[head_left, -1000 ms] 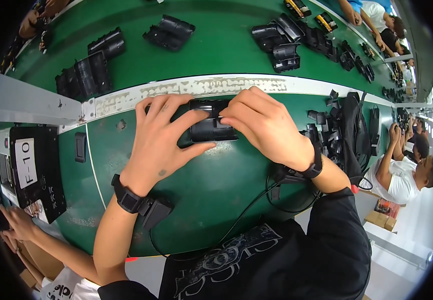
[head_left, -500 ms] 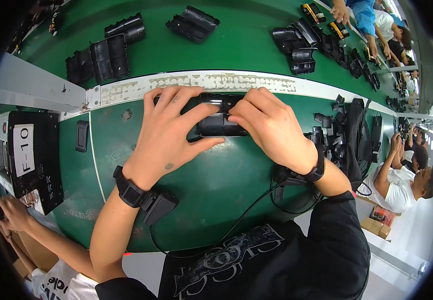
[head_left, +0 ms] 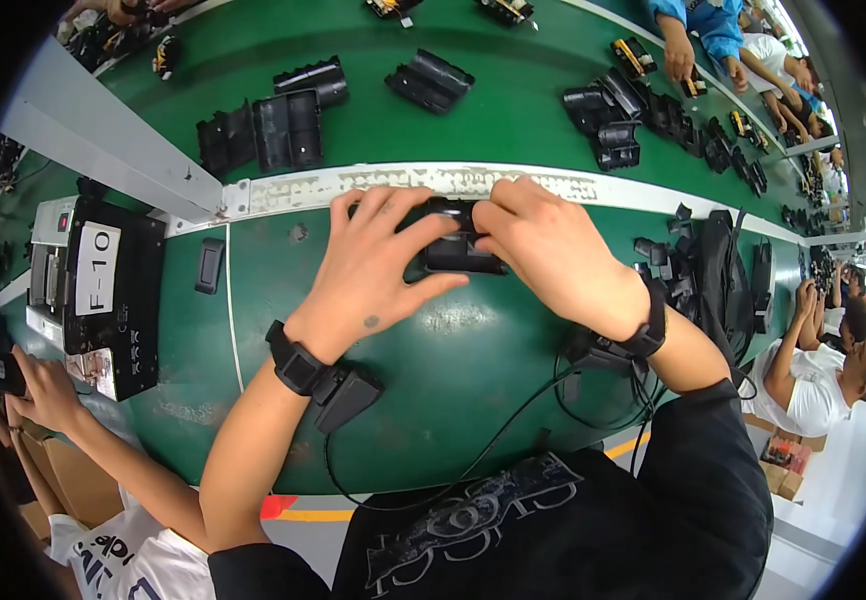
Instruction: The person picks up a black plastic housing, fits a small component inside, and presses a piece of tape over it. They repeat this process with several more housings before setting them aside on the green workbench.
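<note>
In the head view, a black plastic housing with two side-by-side curved channels (head_left: 461, 260) lies on the glossy green worktop (head_left: 453, 370), between the two hands and just before the pale, worn metal rail (head_left: 353, 180). The bare left hand (head_left: 365, 265) is spread wide at the left of the housing; its index finger reaches onto the middle of it, and its thumb is along the near edge. The bare right hand (head_left: 568, 255) is half closed, with thumb and fingers brought together over the right part of the housing; whether they pinch some small piece, I cannot tell. To the right of this hand lies a heap of small black plastic parts (head_left: 665, 262).
</note>
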Tool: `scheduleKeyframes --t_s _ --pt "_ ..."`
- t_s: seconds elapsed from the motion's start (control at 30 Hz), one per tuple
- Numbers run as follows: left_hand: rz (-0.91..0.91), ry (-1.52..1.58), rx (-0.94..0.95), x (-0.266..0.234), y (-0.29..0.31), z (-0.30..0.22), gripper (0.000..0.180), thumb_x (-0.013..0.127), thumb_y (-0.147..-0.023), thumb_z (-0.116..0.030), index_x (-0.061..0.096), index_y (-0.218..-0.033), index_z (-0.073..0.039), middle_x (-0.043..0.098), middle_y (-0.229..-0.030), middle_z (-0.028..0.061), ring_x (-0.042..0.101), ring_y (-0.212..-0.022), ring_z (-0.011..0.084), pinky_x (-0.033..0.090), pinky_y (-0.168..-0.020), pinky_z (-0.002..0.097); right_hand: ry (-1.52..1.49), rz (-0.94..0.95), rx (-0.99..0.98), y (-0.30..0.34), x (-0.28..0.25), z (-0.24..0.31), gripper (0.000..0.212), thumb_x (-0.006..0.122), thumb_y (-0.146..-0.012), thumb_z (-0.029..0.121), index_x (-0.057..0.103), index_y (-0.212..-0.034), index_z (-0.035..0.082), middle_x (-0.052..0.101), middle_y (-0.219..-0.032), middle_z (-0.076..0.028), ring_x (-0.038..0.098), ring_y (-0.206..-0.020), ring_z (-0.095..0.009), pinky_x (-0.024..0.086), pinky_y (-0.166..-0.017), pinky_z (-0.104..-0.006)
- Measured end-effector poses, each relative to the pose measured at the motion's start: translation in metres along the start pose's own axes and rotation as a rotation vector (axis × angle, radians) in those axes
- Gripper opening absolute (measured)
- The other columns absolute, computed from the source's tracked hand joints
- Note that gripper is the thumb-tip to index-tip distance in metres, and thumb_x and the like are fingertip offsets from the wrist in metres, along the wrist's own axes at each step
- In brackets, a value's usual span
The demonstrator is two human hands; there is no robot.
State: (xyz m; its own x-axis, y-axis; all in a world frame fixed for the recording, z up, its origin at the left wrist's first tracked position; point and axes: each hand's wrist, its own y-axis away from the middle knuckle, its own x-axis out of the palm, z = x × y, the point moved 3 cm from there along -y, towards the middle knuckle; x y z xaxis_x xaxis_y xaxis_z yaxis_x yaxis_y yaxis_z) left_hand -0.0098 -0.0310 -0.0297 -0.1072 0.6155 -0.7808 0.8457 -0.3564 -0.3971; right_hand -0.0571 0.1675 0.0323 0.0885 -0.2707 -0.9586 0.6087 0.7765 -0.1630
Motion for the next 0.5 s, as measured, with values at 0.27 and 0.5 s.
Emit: scheduleKeyframes --t_s 0.27,0.5 --pt "0.032 0.002 -0.021 -0.006 -0.005 -0.002 0.050 0.086 -0.085 -0.046 0.074 -0.123 -0.017 0.061 -0.142 0.0078 0.053 -0.134 0.0323 0.033 -0.118 0.0548 0.096 0.357 -0.044 -0.034 -0.010 -0.006 0.020 0.080 -0.087 0.013 0.068 -0.099 0.002 0.068 -0.100 -0.017 0.071 -0.097 -0.039 0.057 -0.081 -0.0475" --pt "-0.069 0.054 -0.020 -0.011 -0.009 -0.002 0.050 0.087 -0.086 -0.038 0.073 -0.129 -0.017 0.060 -0.141 0.0083 0.053 -0.133 0.0331 0.039 -0.112 0.0520 0.128 0.246 0.024 -0.016 -0.014 -0.023 0.019 0.080 -0.088 0.017 0.070 -0.097 0.005 0.070 -0.097 -0.015 0.071 -0.096 -0.039 0.057 -0.081 -0.0477"
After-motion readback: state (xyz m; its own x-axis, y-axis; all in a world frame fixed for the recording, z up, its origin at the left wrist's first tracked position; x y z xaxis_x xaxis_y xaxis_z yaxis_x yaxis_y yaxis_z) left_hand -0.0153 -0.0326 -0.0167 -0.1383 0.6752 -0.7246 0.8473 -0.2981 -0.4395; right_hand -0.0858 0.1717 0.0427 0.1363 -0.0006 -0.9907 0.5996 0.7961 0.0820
